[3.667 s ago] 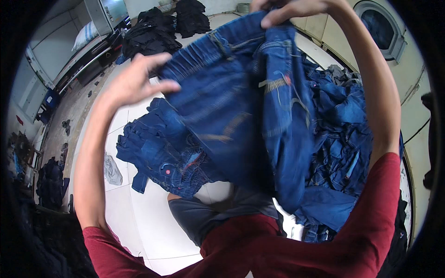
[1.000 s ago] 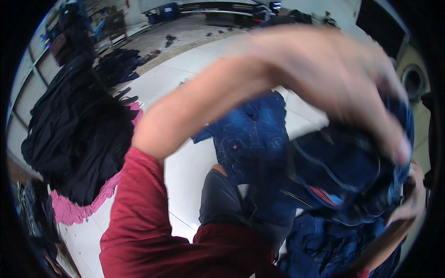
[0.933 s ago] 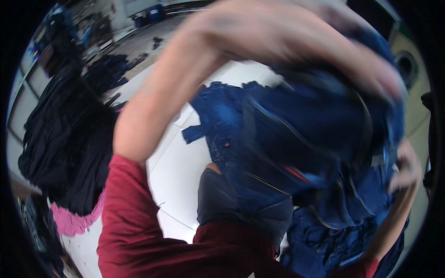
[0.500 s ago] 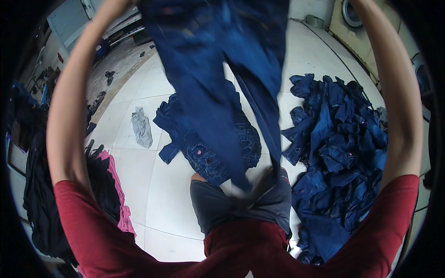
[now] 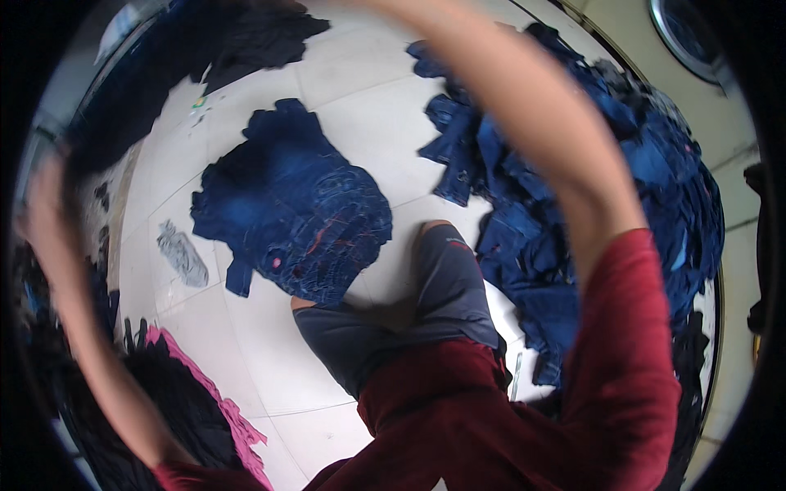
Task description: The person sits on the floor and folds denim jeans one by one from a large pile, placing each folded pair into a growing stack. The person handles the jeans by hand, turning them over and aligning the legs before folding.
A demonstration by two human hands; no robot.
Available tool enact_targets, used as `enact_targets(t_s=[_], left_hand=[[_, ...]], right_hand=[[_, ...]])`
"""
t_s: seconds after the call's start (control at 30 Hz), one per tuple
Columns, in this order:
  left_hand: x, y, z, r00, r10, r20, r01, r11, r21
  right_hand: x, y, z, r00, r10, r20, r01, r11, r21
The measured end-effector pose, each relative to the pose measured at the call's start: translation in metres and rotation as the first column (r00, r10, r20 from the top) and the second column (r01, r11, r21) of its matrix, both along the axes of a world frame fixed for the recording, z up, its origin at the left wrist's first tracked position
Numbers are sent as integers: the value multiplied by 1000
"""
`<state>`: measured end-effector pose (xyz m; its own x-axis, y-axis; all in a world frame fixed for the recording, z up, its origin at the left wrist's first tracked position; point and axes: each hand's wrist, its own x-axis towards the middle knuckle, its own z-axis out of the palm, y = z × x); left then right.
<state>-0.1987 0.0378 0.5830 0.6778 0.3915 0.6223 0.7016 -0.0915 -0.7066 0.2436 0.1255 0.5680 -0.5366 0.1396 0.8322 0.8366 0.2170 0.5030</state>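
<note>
At the far left edge, my left hand [image 5: 45, 200] is raised and smeared by motion, so its fingers cannot be made out. Dark cloth [image 5: 135, 90] stretches from beside it toward the top edge; whether the hand grips it is unclear. My right forearm [image 5: 524, 98] reaches up and leftward across the view, with the hand beyond the top edge. On the floor in front of my legs lies a heap of dark blue denim garments [image 5: 286, 196], with reddish threads and a small pink spot on it.
A large pile of blue denim [image 5: 655, 188] covers the floor at right. A grey crumpled cloth [image 5: 183, 255] lies left of the middle heap. Black [image 5: 176, 401] and pink clothes [image 5: 221, 401] lie lower left. A round-windowed machine [image 5: 692, 37] stands upper right.
The blue jeans spread between my raised arms are gone from the middle. My left arm is lower and farther left; my right arm has swung leftward. The view has turned.
</note>
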Motion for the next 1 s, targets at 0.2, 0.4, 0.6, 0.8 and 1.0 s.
enact_targets(t_s=[0.2,0.4,0.6,0.8,1.0], left_hand=[[69,-95,-390,818,545,185,-65,407,-911],[109,-185,-490,822,563,83,-43,207,-977],[97,-173,-475,875,435,213,168,140,-976],[109,-180,-498,856,442,269,136,310,-941],[132,-163,-440,835,542,-97,-154,61,-986]], right_hand=[[-16,-99,-377,997,-14,-77,-50,652,-757],[35,-194,-464,826,46,-562,-558,201,-805],[286,-212,-360,645,-734,-213,407,566,-717],[457,-242,-363,258,-671,695,636,-424,-645],[407,-223,-454,484,-786,383,633,13,-774]])
